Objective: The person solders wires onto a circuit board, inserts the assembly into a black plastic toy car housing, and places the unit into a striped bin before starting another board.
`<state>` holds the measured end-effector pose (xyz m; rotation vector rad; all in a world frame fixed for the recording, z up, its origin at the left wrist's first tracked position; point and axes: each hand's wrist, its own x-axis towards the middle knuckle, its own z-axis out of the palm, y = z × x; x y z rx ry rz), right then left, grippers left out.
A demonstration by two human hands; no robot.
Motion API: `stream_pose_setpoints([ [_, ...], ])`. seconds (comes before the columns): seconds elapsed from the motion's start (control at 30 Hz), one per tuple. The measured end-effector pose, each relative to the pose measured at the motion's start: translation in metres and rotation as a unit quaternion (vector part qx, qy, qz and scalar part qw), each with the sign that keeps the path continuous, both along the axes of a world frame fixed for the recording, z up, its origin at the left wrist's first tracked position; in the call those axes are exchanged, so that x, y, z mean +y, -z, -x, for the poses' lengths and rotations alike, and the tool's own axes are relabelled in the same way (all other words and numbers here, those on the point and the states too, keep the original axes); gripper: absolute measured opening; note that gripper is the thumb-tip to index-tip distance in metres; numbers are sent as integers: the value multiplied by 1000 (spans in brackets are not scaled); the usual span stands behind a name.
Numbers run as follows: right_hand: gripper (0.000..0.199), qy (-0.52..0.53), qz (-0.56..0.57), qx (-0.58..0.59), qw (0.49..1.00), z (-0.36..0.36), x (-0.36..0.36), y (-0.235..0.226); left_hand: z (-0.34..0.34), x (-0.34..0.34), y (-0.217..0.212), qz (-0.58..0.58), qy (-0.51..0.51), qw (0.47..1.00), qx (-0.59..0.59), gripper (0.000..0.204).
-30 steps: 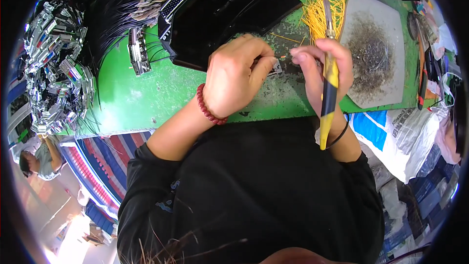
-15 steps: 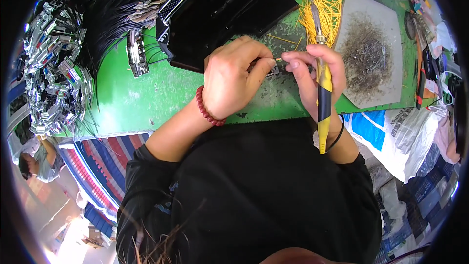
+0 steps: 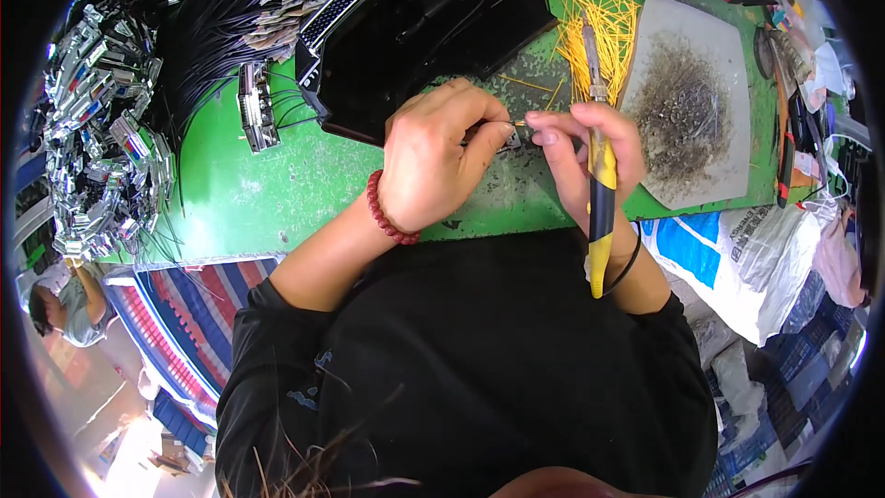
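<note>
My left hand [image 3: 433,157], with a red bead bracelet at the wrist, pinches a small dark connector [image 3: 510,139] over the green table [image 3: 249,194]. My right hand [image 3: 585,152] meets it from the right, thumb and forefinger on a thin yellow wire [image 3: 519,123] at the part. The same hand also holds a yellow and black tool [image 3: 601,194] lying along the palm, its metal tip pointing away from me. Both hands touch at the small part.
A black plastic tray [image 3: 415,37] lies just beyond my hands. Loose yellow wires [image 3: 590,28] and a grey slab with dark debris [image 3: 691,111] sit at the right. Black cable bundles [image 3: 221,46] and shiny metal connectors [image 3: 92,129] fill the left. White sacks [image 3: 737,258] stand below right.
My right hand has drawn closer to the left one and the tool has tilted more upright. The hands stay on the small part.
</note>
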<state>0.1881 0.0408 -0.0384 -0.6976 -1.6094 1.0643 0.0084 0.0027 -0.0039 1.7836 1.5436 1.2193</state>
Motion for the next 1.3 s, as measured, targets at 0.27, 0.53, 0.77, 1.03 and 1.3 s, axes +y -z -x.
stream_pose_setpoints([
  [0.27,34,-3,38,17,999,4,1,0,-1,1,1,4,2,1000,-3,10],
  [0.53,33,8,16,3,1000,3,-2,0,-3,-1,1,33,-28,999,-6,10],
  [0.77,34,14,10,7,1000,4,-2,1,-4,-1,2,37,-31,999,-8,10],
  [1.03,39,-9,76,-49,996,5,8,-13,-3,-1,5,9,-27,999,16,11],
  [1.3,33,-38,75,-24,996,14,11,-4,-4,-1,7,-28,-15,999,28,12],
])
